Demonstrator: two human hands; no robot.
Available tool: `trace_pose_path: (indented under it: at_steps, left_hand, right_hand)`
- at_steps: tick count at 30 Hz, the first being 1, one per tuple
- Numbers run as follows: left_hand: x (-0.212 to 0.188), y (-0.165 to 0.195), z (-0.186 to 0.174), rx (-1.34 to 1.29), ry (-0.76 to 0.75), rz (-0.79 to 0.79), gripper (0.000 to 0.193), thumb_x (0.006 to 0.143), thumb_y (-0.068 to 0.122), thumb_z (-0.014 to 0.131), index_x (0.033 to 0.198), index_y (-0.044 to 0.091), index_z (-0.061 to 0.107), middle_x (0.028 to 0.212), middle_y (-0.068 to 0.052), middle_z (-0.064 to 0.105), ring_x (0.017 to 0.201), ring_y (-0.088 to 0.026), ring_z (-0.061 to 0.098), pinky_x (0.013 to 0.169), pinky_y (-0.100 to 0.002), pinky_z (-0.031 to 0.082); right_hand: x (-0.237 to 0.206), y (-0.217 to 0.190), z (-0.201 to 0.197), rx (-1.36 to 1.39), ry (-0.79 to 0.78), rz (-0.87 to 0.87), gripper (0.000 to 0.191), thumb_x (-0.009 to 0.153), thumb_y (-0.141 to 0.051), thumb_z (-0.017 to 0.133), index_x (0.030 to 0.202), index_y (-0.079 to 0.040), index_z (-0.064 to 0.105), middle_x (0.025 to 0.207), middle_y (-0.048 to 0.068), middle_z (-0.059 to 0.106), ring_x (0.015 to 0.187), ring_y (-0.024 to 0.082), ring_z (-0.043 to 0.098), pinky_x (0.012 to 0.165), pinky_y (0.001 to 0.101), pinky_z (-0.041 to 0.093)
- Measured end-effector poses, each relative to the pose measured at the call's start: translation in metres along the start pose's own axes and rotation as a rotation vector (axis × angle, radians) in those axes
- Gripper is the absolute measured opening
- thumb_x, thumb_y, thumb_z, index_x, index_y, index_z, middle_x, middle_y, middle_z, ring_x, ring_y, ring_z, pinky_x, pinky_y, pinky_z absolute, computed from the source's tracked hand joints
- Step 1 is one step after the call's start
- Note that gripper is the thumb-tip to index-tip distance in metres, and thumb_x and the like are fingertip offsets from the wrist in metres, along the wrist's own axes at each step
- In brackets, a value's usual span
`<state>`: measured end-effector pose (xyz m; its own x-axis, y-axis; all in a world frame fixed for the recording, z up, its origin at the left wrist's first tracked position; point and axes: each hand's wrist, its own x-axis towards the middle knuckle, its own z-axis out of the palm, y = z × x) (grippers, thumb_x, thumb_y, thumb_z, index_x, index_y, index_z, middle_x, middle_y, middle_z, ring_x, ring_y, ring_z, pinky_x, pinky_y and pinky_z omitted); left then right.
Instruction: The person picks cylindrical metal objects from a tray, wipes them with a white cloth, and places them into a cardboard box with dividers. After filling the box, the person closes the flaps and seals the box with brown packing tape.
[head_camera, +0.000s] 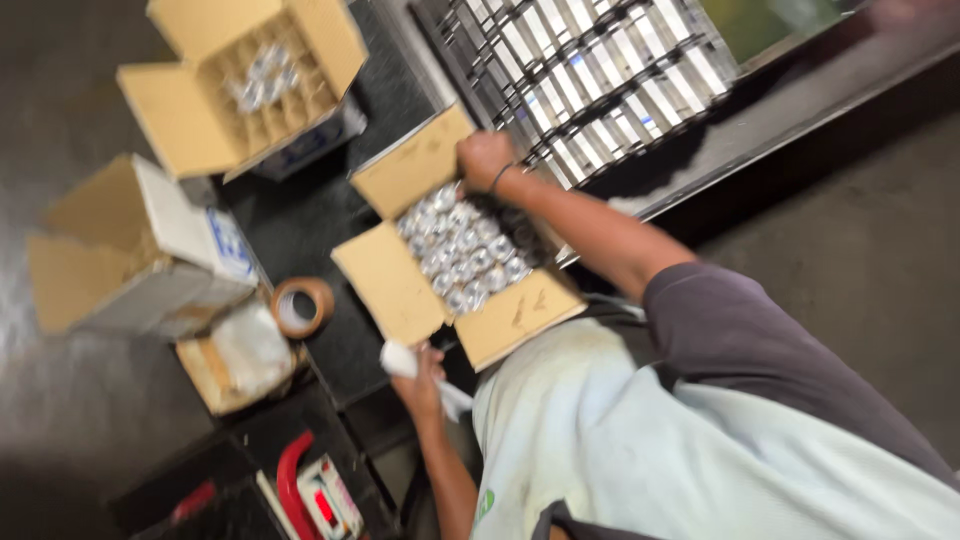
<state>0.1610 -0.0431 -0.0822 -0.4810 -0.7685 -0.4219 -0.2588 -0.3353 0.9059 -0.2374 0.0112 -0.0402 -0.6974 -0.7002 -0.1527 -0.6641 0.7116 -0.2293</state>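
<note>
Now | right hand (484, 158) fisted at far edge of open box (458, 245) of shiny cans (462, 252), fingers curled shut, nearer hand | left hand (422, 378) below box, fingers gripping white cloth (402, 360) | tape roll (302, 306) to the left on desk (320, 215).

The right hand (484, 158) rests on the far flap of an open carton (400, 290) packed with shiny cans (462, 245). The left hand (420, 380) grips a white cloth (400, 360) below it. A tape roll (302, 307) sits just left; another carton (180, 120) stands beyond.
</note>
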Motion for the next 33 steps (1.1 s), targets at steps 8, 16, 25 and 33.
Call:
trace_pose_path:
  at_steps: [8, 16, 25, 33]
  left_hand:
    - [-0.014, -0.003, -0.013, 0.752, -0.192, 0.161, 0.033, 0.087, 0.024, 0.078, 0.114, 0.006, 0.072, 0.094, -0.025, 0.073, 0.090, -0.039, 0.074, 0.075, -0.044, 0.057]
    - [0.003, -0.005, 0.011, 0.357, -0.274, 0.705, 0.032, 0.089, 0.016, 0.081, 0.113, 0.000, 0.066, 0.101, -0.017, 0.072, 0.085, -0.037, 0.071, 0.076, -0.042, 0.057]
    - [0.047, -0.033, 0.019, -0.013, -0.306, -0.295, 0.028, 0.104, 0.040, 0.052, 0.107, 0.014, 0.043, 0.058, 0.004, 0.037, 0.040, -0.006, 0.034, 0.034, -0.024, 0.028]
    - [0.034, 0.007, -0.074, 0.826, -0.157, 0.212, 0.052, 0.089, 0.048, 0.086, 0.113, 0.006, 0.067, 0.085, -0.006, 0.072, 0.078, -0.023, 0.073, 0.074, -0.040, 0.058]
  right_hand:
    - [-0.131, -0.015, 0.016, 0.015, 0.043, -0.379, 0.065, 0.087, -0.049, 0.062, 0.144, -0.019, 0.054, 0.149, 0.023, 0.052, 0.133, 0.053, 0.040, 0.098, 0.0667, 0.032]
    - [-0.242, 0.054, 0.056, 1.030, -0.315, -0.081, 0.068, 0.105, -0.063, 0.032, 0.132, -0.013, 0.070, 0.145, 0.013, 0.064, 0.146, 0.031, 0.048, 0.120, 0.0418, 0.036]
    - [-0.261, -0.029, 0.102, 0.773, 0.293, 0.476, 0.032, 0.102, -0.032, 0.059, 0.103, -0.003, 0.073, 0.077, 0.023, 0.066, 0.062, 0.031, 0.066, 0.062, 0.0417, 0.051]
    - [-0.306, -0.070, 0.081, 0.621, -0.069, 0.262, 0.043, 0.088, -0.043, 0.073, 0.112, -0.007, 0.070, 0.102, 0.021, 0.069, 0.098, 0.037, 0.065, 0.085, 0.0492, 0.050]
